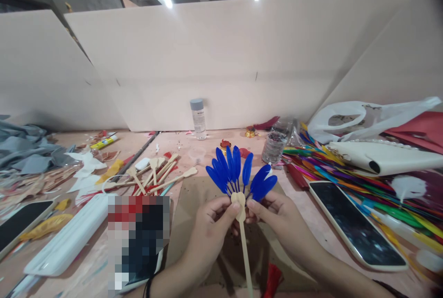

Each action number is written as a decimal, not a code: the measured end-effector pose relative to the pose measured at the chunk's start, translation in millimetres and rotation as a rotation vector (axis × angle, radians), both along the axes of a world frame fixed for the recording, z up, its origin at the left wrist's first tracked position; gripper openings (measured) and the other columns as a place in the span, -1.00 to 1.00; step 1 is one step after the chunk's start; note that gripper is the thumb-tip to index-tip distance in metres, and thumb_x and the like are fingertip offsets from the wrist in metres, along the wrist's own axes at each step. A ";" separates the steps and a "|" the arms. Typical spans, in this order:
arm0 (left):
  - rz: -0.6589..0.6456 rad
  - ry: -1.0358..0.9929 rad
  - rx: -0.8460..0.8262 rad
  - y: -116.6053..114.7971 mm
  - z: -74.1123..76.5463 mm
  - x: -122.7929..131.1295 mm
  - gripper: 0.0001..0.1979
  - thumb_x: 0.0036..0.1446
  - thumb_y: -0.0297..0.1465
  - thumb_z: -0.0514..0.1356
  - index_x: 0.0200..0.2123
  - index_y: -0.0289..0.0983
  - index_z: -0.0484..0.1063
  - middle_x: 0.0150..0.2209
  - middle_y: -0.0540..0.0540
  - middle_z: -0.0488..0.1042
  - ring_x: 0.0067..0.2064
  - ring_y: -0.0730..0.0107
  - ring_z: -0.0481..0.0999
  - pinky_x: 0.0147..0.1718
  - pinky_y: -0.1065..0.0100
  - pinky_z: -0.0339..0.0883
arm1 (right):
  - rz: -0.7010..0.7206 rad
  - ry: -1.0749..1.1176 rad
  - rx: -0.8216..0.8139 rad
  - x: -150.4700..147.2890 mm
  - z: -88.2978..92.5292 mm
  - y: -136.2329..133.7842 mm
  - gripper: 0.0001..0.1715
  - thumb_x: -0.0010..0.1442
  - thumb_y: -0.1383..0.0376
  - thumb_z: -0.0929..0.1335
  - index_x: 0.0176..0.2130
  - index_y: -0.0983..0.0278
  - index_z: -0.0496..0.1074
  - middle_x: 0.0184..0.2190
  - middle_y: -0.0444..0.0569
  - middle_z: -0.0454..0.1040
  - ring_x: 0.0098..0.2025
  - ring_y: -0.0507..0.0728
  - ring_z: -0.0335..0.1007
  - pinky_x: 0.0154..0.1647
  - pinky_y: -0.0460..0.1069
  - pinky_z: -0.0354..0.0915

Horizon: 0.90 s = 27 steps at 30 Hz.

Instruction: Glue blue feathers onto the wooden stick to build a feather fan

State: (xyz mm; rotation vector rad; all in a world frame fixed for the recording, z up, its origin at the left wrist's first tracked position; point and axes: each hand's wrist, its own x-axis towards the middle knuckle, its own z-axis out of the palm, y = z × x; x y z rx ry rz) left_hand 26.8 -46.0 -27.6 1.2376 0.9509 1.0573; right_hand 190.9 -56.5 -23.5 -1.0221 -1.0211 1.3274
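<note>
Pinching wooden stick, left hand; pinching blue feathers, right hand; some fingers hidden, stick's lower end cropped.

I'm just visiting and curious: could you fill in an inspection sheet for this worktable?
Surface: pinkish table, cluttered at both sides; brown board toward the front.
Job's things: blue feathers fanned out at the heart-shaped head of a wooden stick.
Clutter: coloured feathers, phone, white purse and plastic bag at right; spare sticks and white case at left; bottle at the back.
Grips: left grip pinches the stick's head, thumb in front; right grip has thumb and fingers pinched at the base of the rightmost blue feathers.
Cables: thin white loop by the white case; cable or strap, cannot tell.
Surroundings: pale panels behind the table; bright lights overhead.
</note>
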 end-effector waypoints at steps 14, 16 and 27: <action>0.000 0.010 -0.004 -0.5 1.3 0.7 -0.69 0.18 -0.10 0.39 -0.36 -0.24 0.69 -0.45 -0.06 0.61 -0.45 0.36 0.50 -0.46 0.44 0.41 | 0.006 -0.015 0.009 -0.2 0.2 1.1 -0.54 -0.02 -0.06 0.61 -0.41 0.26 0.61 -0.50 -0.08 0.58 -0.45 0.10 0.47 -0.33 0.01 0.49; 0.001 0.015 -0.004 -1.0 1.1 0.5 -0.69 0.18 -0.10 0.39 -0.36 -0.24 0.69 -0.46 -0.06 0.61 -0.45 0.36 0.50 -0.46 0.44 0.41 | -0.003 -0.010 0.013 -0.6 -1.7 1.2 -0.56 0.00 -0.05 0.61 -0.39 0.26 0.62 -0.48 -0.08 0.59 -0.44 0.10 0.48 -0.33 0.01 0.49; -0.017 0.016 0.001 0.2 -0.8 -0.5 -0.67 0.15 -0.09 0.41 -0.32 -0.26 0.71 -0.47 -0.07 0.58 -0.47 0.39 0.47 -0.48 0.44 0.38 | -0.035 0.188 -0.034 -4.5 -0.8 -2.9 -0.55 -0.05 0.01 0.66 -0.29 0.25 0.64 -0.44 -0.05 0.64 -0.41 0.10 0.54 -0.38 -0.05 0.47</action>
